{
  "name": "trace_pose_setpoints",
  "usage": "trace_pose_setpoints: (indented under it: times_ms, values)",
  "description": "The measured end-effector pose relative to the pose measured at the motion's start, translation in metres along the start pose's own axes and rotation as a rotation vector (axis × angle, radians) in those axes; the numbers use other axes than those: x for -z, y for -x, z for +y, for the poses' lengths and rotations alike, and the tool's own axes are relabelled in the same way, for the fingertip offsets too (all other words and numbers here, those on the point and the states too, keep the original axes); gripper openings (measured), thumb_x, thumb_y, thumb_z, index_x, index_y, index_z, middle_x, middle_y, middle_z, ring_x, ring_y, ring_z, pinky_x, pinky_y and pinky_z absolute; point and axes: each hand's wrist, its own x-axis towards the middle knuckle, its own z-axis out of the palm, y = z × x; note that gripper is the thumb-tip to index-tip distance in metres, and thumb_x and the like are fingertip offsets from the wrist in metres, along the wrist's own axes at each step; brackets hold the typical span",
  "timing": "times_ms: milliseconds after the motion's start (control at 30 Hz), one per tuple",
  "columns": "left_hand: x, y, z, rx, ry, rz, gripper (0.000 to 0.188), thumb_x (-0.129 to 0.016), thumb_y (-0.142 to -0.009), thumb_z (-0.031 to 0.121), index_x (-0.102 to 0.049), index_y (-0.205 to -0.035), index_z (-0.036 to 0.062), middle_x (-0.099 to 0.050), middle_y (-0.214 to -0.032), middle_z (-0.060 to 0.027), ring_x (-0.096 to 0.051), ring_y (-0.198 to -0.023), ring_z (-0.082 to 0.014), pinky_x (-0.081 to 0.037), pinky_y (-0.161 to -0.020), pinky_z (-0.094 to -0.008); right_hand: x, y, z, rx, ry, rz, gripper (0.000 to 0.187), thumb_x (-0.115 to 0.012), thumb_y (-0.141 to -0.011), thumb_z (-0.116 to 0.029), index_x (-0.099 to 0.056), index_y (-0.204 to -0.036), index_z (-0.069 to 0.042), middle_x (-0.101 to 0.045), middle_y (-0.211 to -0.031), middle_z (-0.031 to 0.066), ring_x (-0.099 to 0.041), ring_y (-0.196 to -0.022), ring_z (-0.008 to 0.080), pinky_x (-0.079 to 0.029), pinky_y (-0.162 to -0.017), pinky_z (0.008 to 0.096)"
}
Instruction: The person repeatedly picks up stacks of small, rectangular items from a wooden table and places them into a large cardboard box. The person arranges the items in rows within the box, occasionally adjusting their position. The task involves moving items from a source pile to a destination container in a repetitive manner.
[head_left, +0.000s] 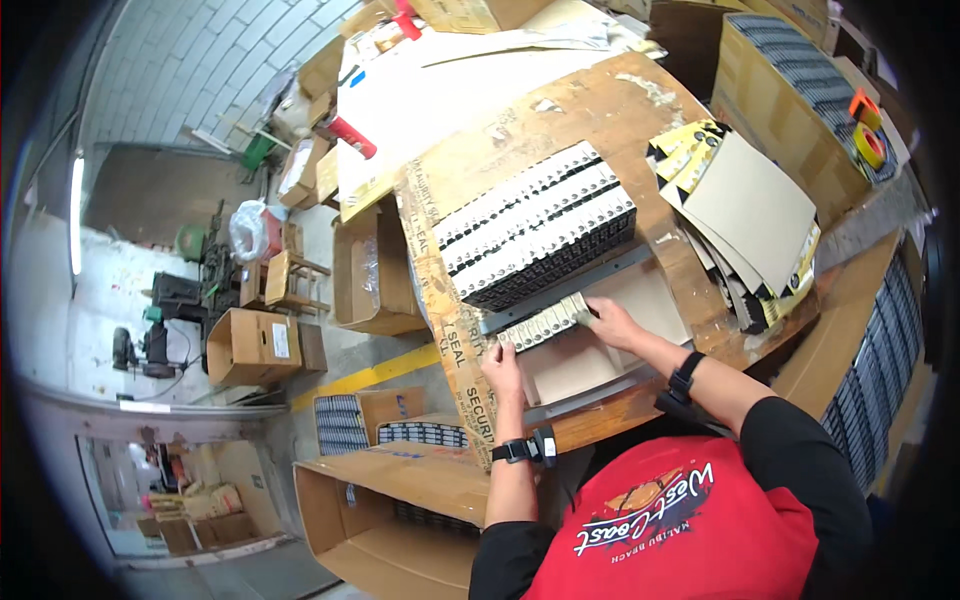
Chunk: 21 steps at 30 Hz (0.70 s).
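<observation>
OK, L hand (503, 372) & R hand (612, 327) each have a closed grip on one end of the pale strip (541, 324); it's btwn them, over the far-left part of the tray (652, 303) on the desk (590, 110). Can't tell if strip & tray touch. Blk/wht stack (540, 228) just beyond, cards (750, 205) in a pile to R, open box (360, 560) lower L.
</observation>
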Motion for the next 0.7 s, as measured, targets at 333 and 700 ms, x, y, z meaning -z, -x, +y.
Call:
trace_pose_setpoints:
  times_ms: [333, 700]
  values:
    - [0.029, -0.029, 0.041, 0.256, 0.028, -0.121, 0.037, -0.052, -0.084, 0.029, -0.061, -0.107, 0.0022, -0.063, -0.093, -0.0117, -0.06, -0.079, -0.0243, -0.05, -0.066, -0.0391, 0.002, -0.008, -0.014, -0.338, 0.194, 0.062, 0.042, -0.046, -0.081, -0.037, -0.064, -0.077, 0.001, -0.062, -0.074, 0.0234, -0.061, -0.073, 0.0389, -0.049, -0.062, 0.0471]
    - [0.01, 0.021, 0.192, -0.29, 0.254, -0.029, 0.025, -0.054, -0.081, 0.005, -0.06, -0.104, -0.0043, -0.062, -0.092, -0.0186, -0.06, -0.078, -0.0285, -0.051, -0.063, -0.0344, 0.166, 0.166, -0.097, -0.316, 0.552, 0.19, 0.022, -0.054, -0.072, -0.018, -0.058, -0.088, -0.003, -0.06, -0.086, 0.0173, -0.06, -0.084, 0.0357, -0.049, -0.071, 0.0459]
